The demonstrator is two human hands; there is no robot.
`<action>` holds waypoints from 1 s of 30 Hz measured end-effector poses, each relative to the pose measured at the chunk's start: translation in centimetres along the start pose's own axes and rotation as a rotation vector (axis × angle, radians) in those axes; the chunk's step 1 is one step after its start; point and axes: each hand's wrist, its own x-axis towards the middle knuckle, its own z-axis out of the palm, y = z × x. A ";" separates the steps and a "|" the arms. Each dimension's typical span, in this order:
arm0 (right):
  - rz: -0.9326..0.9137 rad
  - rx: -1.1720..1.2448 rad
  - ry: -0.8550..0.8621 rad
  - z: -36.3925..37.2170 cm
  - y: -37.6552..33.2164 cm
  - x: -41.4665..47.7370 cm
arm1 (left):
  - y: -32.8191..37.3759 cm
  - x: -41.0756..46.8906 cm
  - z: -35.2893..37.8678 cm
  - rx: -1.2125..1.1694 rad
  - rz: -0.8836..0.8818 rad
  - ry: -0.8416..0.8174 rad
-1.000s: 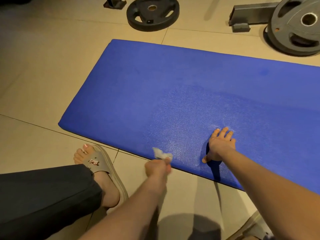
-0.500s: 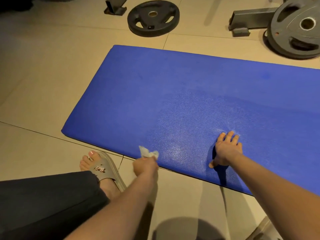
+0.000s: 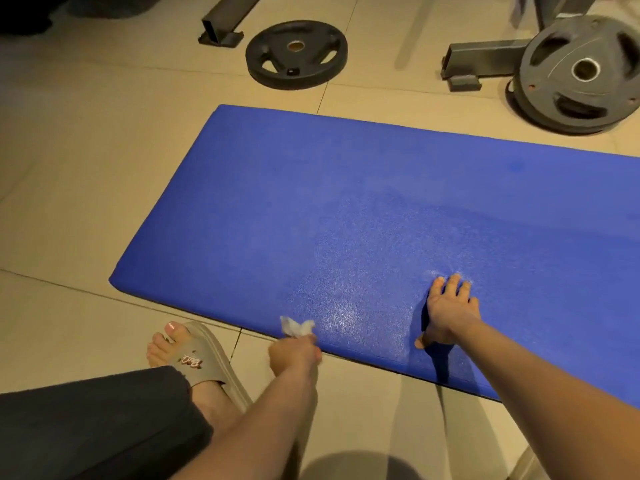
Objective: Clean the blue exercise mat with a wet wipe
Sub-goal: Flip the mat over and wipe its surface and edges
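Blue exercise mat lies flat on the tiled floor ahead of us. Close in, our left hand sits just at its near edge, arm stretched forward, fingers curled into a fist that pinches the wet wipe. The white wad pokes up past the knuckles and overlaps the mat's edge, though we cannot tell if it touches. A little farther out and to the right, our right hand is planted palm-down on the mat, fingers slightly spread and pointing away from us, thumb splayed back toward the near edge. Between the two hands a damp sheen glints on the surface. The mat's long axis runs left to right, angling nearer on the right where it leaves the picture, with its short end facing left. Down at lower left are our dark trouser leg and beige sandal, near the mat's front edge but apart from it. Beyond the far edge, a small weight plate lies flat, larger weight plates sit to the right, and two metal frame feet stand beside them, all off the mat.
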 end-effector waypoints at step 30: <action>-0.156 0.195 0.034 -1.0 -12.6 -6.3 | 9.5 5.8 -6.0 0.927 0.550 -0.118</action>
